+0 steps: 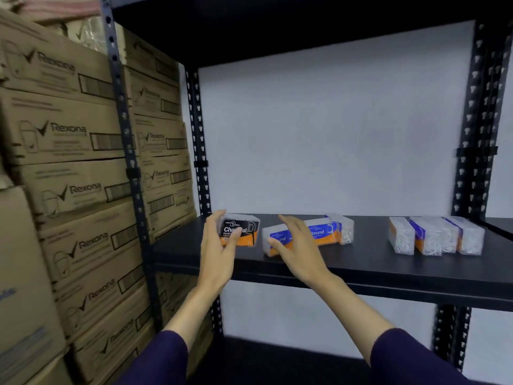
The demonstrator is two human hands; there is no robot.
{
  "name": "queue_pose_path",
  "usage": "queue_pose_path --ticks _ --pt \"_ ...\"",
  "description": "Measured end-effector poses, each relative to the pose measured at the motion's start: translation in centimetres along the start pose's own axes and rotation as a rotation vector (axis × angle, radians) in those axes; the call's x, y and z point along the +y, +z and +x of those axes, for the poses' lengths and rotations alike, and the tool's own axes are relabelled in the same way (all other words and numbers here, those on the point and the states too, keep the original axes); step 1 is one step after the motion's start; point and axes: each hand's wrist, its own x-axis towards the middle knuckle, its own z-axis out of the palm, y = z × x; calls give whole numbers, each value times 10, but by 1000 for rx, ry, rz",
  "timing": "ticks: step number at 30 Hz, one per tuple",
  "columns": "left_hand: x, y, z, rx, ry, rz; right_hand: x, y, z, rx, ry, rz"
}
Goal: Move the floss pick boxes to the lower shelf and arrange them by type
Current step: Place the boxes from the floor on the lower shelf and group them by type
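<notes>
A black metal shelf (361,270) against a pale wall carries the floss pick boxes, cartons stacked alongside. The left hand (219,245) grips the charcoal box (240,229) at the shelf's left end; the right hand (297,245) hovers spread wide over a blue box (277,241). Pickup seems underway; next, likely closing on the blue box and lowering both
</notes>
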Motion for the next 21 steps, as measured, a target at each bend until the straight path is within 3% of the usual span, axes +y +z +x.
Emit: queue_pose_path --ticks 2,5,8,11,16,18,21 --pt "-18 -15 5 62 -39 52 3 18 6 -82 -98 -289" --pt "-39 -24 14 102 -94 113 12 42 19 -196 -111 -423" --pt "-57 -23 20 114 -104 158 20 56 42 -181 -114 -443" --pt "-70 -17 27 135 -105 248 32 62 70 -103 -134 -705" --pt "-83 -4 39 151 -156 392 47 58 88 -91 27 -1043" --pt "-88 2 46 146 -185 459 47 59 91 -105 42 -1115" --pt "-92 9 60 111 -251 594 46 62 93 -120 -78 -1018"
